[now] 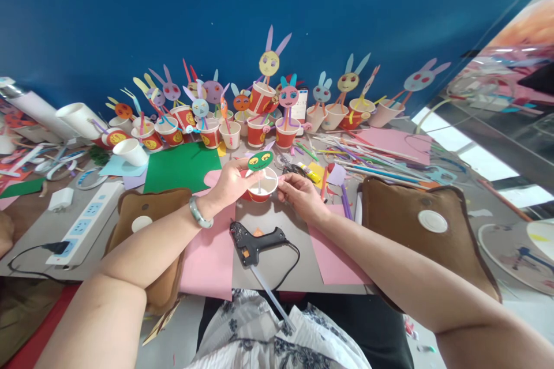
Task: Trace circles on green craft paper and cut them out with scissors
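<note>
A red and white paper cup (269, 184) stands in front of me, with a green oval paper face (261, 160) with yellow eyes above its far rim. A pale stick shows inside the cup. My left hand (234, 183) is closed around the cup's left side, its thumb over the rim near the face. At the cup's right side, my right hand (302, 196) has its fingertips pinched together against or close to the wall. What they pinch is too small to make out. Nearer to me lies a black glue gun (255, 243) with a clear glue stick.
Finished cups with paper rabbit heads (269, 63) line the blue wall. Two brown cushion-like pouches (407, 230) flank the work area. Green card (182, 167), pink paper (210, 265), a power strip (86, 222), scissors (296, 170) and many coloured pipe cleaners (376, 164) lie around.
</note>
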### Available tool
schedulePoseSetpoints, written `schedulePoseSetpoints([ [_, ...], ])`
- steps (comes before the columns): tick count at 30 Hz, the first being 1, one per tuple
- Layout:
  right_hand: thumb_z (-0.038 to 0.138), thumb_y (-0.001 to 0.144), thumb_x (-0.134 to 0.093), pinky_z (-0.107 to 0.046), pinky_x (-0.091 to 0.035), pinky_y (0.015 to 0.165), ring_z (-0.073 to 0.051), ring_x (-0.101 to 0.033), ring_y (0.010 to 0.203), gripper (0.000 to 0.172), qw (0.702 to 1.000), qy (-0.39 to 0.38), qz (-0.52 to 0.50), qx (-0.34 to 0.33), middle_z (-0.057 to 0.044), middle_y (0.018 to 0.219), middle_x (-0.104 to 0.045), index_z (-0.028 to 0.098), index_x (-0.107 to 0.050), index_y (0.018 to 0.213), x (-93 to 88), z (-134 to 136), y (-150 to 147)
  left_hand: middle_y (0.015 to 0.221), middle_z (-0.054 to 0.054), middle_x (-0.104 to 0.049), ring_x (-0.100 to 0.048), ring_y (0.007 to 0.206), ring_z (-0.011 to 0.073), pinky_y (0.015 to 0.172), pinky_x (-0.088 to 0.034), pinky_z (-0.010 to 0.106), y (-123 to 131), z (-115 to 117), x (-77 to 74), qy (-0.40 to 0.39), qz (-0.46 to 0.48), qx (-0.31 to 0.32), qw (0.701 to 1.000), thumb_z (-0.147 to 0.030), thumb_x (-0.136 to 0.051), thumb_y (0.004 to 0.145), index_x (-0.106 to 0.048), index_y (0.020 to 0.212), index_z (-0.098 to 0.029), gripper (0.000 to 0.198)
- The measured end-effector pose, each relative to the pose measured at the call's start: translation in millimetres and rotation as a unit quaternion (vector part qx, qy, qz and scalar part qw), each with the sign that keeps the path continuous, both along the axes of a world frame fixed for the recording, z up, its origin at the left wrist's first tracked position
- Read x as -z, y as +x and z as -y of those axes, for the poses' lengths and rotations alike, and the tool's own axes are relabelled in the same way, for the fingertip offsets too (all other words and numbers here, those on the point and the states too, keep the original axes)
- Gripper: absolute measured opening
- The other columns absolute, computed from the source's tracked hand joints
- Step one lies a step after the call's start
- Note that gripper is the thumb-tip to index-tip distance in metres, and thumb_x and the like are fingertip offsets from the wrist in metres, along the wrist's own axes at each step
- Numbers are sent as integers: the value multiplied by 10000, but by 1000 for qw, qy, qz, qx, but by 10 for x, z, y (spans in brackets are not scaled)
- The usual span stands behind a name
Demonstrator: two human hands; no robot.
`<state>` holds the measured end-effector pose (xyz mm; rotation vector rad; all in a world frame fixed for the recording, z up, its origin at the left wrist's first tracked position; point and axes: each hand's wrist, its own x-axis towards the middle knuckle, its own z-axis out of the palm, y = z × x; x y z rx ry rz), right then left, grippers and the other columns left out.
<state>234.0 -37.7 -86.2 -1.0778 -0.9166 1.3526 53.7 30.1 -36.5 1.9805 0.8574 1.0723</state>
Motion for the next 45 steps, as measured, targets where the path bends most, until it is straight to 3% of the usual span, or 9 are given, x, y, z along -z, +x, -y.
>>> schedulePoseSetpoints([
  [6, 524, 709, -829, -213, -362, 449, -81, -472, 494, 416, 1000, -15, 20, 15, 29, 540, -606, 190, -593, 785, 15, 1, 13, 871, 49, -776, -682, 796, 170, 764, -557, 283, -4, -2, 2, 11, -1, 0, 1000, -251, -726, 818, -748, 832, -151, 104],
  [17, 530, 696, -838, -216, -330, 438, -78, -447, 468, 427, 1000, -19, 11, 15, 33, 520, -594, 197, -576, 748, -7, 1, 2, 882, 50, -780, -685, 807, 174, 778, -568, 291, 3, -5, 11, 16, 7, -1, 1000, -243, -730, 807, -758, 847, -155, 101],
  [28, 479, 667, -866, -205, -348, 447, -75, -468, 475, 387, 1000, -22, -5, 10, 25, 520, -604, 188, -620, 734, 22, -13, 17, 917, 57, -781, -693, 827, 175, 791, -567, 294, -7, -13, 24, 4, 9, 12, 1000, -238, -719, 820, -752, 881, -148, 113],
  [45, 466, 643, -882, -216, -388, 484, -88, -511, 516, 360, 999, -14, -25, 20, 15, 561, -616, 182, -712, 784, -11, -16, 36, 786, 28, -758, -660, 731, 157, 691, -547, 266, -1, 19, -27, 7, -3, -5, 1000, -241, -733, 802, -738, 790, -158, 84],
])
